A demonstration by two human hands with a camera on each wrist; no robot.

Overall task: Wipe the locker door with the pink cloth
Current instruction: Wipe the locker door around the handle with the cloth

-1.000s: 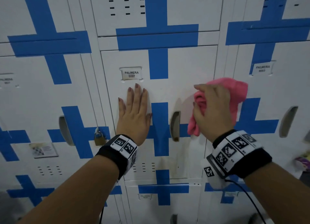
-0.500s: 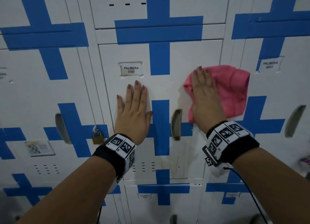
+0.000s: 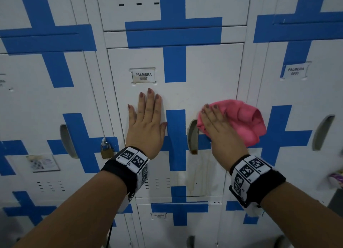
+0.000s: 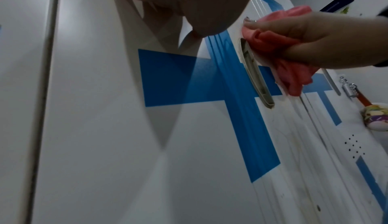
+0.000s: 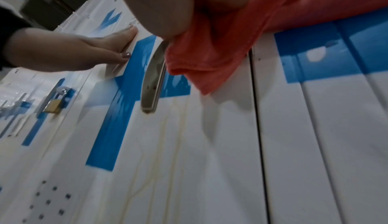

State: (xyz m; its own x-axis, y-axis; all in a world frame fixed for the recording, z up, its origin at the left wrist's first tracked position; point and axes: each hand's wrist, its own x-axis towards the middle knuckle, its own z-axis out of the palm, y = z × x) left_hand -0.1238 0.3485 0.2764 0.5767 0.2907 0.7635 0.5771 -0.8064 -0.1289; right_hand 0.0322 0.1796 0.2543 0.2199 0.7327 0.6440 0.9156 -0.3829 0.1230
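The white locker door (image 3: 207, 76) has a blue cross and a label reading PALMERA 0007 (image 3: 143, 76). My left hand (image 3: 146, 117) lies flat on it, fingers straight, left of the blue upright. My right hand (image 3: 217, 123) presses the pink cloth (image 3: 245, 121) against the door's right side with straight fingers, just right of the recessed handle (image 3: 193, 136). The cloth bunches out past the hand over the door's right edge. From the left wrist, the cloth (image 4: 279, 45) shows folded under the right hand (image 4: 325, 41) beside the handle (image 4: 256, 78). In the right wrist view the cloth (image 5: 220, 45) hangs below my palm.
A brass padlock (image 3: 106, 151) hangs on the locker to the left, with a sticker (image 3: 42, 162) beside it. Yellowish drip streaks (image 3: 196, 175) run below the handle. More lockers surround the door. A colourful object (image 3: 336, 179) hangs at the far right.
My right hand has slid the cloth down and slightly left, from the door's upper right toward the handle. One second ago it gripped the bunched cloth. The left hand has stayed put.
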